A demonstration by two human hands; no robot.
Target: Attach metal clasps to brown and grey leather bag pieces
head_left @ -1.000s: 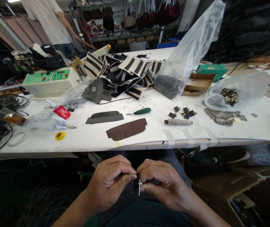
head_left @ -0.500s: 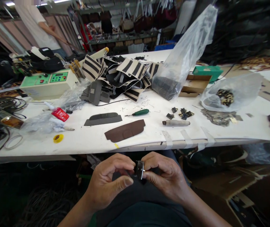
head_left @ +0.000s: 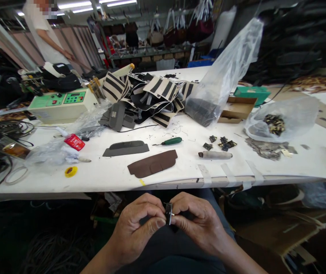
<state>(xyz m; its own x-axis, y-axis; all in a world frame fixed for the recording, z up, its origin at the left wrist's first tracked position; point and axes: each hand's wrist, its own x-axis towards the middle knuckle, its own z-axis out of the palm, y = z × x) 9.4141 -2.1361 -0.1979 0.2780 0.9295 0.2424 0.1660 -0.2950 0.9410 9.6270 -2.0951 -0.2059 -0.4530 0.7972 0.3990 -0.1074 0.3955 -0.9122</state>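
Observation:
Between my hands, in front of the table edge, is a small, shiny, dark metal bag fitting [head_left: 168, 214], held on edge. My right hand [head_left: 198, 220] pinches it between thumb and fingers from the right. From the left, the thumb and fingers of my left hand [head_left: 140, 222] close on its other side; the fingertips partly hide it. On the table ahead lie a brown flap piece [head_left: 153, 163], a grey flap piece [head_left: 125, 148] and a green-handled screwdriver-like tool [head_left: 172, 141]. Several similar metal fittings [head_left: 227, 144] lie to the right, behind a grey wrapped rod [head_left: 216, 155].
Striped panels [head_left: 160, 89] are heaped at the back of the table [head_left: 94, 179], beside a tall plastic bag [head_left: 226, 72]. Another bag [head_left: 291, 114] holds brassy parts. At left are a control box [head_left: 63, 108], a red glue bottle [head_left: 74, 142] and yellow tape [head_left: 71, 171]. A person [head_left: 44, 38] stands behind.
My left thumb and fingers have moved right and closed onto the fitting, from a small gap beside it. My right hand keeps its pinch. The view has tilted slightly upward.

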